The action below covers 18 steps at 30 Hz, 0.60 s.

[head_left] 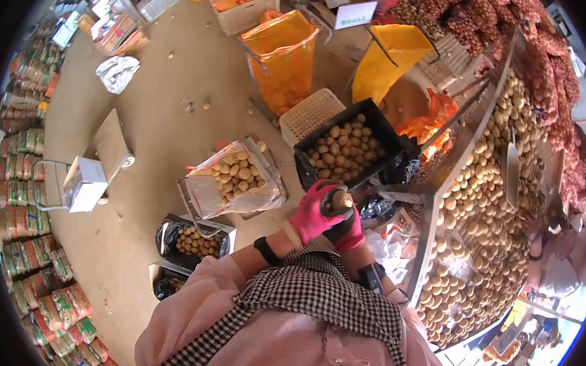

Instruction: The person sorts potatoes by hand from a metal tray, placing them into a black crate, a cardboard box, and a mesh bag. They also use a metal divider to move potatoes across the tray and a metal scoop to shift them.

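Both my hands wear pink gloves with dark palms and meet in front of my chest. A pale brown potato [341, 199] pokes out at the top between them. My left hand [314, 214] is closed against its left side. My right hand [349, 232] wraps it from below and the right, its fingers partly hidden. Just beyond the hands stands a black-lined crate [302, 158] of potatoes. To the left, a bag-lined metal frame [201, 204] holds more potatoes.
A sloping sorting table [426, 238] heaped with potatoes runs along my right; a co-worker [559, 266] stands at its far side. Yellow bags on frames [283, 62] and a beige plastic basket [310, 117] stand ahead. Black-lined boxes [226, 236] and a hand cart [117, 145] are left.
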Each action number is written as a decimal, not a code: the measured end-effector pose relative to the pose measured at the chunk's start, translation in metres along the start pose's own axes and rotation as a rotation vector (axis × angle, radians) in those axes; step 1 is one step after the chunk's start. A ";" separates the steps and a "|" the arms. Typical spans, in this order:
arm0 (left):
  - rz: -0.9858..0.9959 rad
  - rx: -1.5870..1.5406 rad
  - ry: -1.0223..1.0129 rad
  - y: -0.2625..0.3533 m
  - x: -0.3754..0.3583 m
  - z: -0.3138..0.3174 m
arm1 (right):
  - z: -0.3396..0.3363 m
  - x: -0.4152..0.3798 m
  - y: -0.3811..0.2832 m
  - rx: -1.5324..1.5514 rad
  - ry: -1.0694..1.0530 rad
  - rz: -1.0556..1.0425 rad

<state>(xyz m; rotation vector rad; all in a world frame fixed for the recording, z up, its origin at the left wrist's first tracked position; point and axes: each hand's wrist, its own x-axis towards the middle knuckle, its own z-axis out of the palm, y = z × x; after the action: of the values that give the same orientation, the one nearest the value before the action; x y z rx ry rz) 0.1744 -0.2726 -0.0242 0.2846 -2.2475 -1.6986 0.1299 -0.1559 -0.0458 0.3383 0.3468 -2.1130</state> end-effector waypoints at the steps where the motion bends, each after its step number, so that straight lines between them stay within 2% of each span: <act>1: 0.052 -0.031 0.025 0.002 0.000 0.000 | -0.006 0.000 0.001 -0.590 -0.019 -0.164; 2: 0.103 -0.064 0.049 0.003 -0.001 0.001 | -0.017 0.000 0.003 -1.184 -0.026 -0.319; 3: 0.174 -0.058 0.080 0.000 0.002 0.001 | -0.027 0.006 0.003 -0.603 -0.009 -0.150; 4: 0.163 -0.133 0.066 0.003 0.005 -0.002 | -0.026 0.007 0.003 -0.515 -0.073 -0.125; 6: -0.020 -0.340 0.001 0.010 0.005 -0.010 | -0.024 0.012 -0.001 -0.258 -0.012 -0.014; 7: -0.018 -0.340 -0.003 0.008 0.006 -0.012 | -0.022 0.015 -0.005 -0.257 -0.012 -0.018; 9: -0.026 -0.373 -0.006 0.003 0.009 -0.018 | -0.018 0.020 -0.010 -0.227 -0.209 -0.058; 14: -0.057 -0.449 -0.100 0.002 0.014 -0.029 | -0.018 0.036 -0.034 -0.149 -0.286 -0.072; 16: -0.094 -0.439 -0.072 0.004 0.014 -0.030 | -0.011 0.033 -0.046 -1.018 -0.160 -0.187; 17: -0.092 -0.437 -0.074 0.006 0.017 -0.031 | -0.006 0.036 -0.047 -0.547 -0.141 0.031; 18: -0.008 -0.299 -0.046 0.007 0.019 -0.034 | -0.002 0.036 -0.043 -0.547 -0.143 0.029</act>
<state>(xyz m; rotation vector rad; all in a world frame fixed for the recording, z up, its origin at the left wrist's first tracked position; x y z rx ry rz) 0.1688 -0.3073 -0.0064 0.1863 -1.9852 -2.0306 0.0749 -0.1606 -0.0561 -0.1265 0.8030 -1.9076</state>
